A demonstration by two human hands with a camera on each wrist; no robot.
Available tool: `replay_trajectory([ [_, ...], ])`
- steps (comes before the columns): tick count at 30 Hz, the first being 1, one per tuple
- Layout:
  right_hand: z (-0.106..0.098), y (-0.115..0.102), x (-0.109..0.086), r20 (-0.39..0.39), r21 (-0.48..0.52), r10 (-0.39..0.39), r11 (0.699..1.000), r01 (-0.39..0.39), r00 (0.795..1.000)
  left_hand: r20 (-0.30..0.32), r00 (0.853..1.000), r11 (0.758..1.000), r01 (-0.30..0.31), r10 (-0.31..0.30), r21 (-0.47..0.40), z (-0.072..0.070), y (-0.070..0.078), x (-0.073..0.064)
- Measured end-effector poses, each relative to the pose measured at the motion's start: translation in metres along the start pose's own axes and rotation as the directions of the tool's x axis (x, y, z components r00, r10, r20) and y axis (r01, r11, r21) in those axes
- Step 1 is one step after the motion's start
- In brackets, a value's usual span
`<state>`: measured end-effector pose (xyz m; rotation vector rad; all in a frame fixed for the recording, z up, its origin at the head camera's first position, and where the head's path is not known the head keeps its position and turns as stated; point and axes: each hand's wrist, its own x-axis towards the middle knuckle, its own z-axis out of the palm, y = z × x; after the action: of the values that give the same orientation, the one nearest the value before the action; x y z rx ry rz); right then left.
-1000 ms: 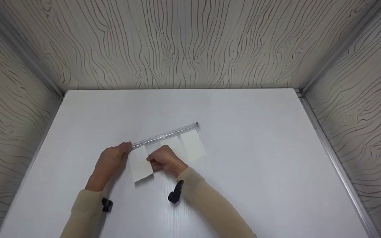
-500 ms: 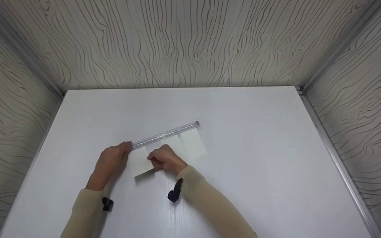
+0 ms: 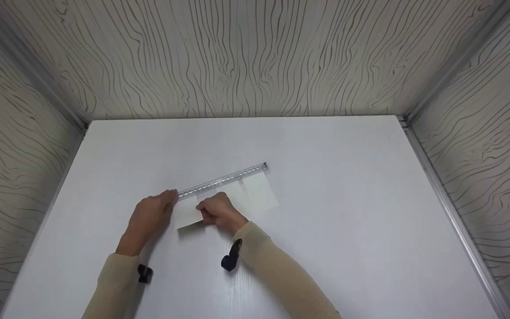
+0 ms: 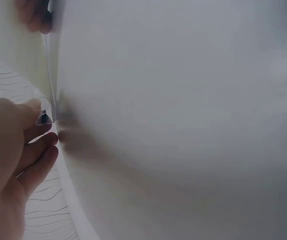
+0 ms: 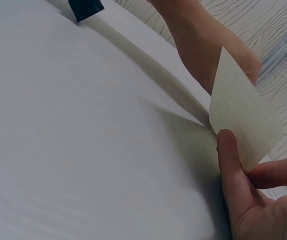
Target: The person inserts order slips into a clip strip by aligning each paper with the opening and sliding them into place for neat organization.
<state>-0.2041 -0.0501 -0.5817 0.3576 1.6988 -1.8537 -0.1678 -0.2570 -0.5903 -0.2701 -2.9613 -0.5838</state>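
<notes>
In the head view a clear, ruler-like plastic strip lies slanted on the white table. My left hand pinches its left end; the left wrist view shows the thumb by a small dark spot on the strip end. My right hand pinches the right edge of a pale yellow paper note, its lower edge raised and casting a shadow. Faint lines and printed marks show on the paper note in the right wrist view. Two more pale paper notes sit along the strip, one partly behind the right hand.
The white table reaches to a wood-grain-patterned back wall, with matching side walls and grey metal rails at the edges. Black wrist cameras hang under both beige sleeves.
The right hand has shifted slightly up and left, and the lower edge of the pinched paper note has lifted farther from the table. The left hand stays at the strip's end.
</notes>
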Motion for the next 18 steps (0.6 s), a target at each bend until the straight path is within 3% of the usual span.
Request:
replay_trajectory([
  [18, -0.0034, -0.0001, 0.0025, -0.016, -0.023, -0.029, 0.999, 0.029, 0.999, -0.021, 1.0, 1.0, 0.0, 0.001, 0.026, -0.0017, 0.0038, -0.0005],
])
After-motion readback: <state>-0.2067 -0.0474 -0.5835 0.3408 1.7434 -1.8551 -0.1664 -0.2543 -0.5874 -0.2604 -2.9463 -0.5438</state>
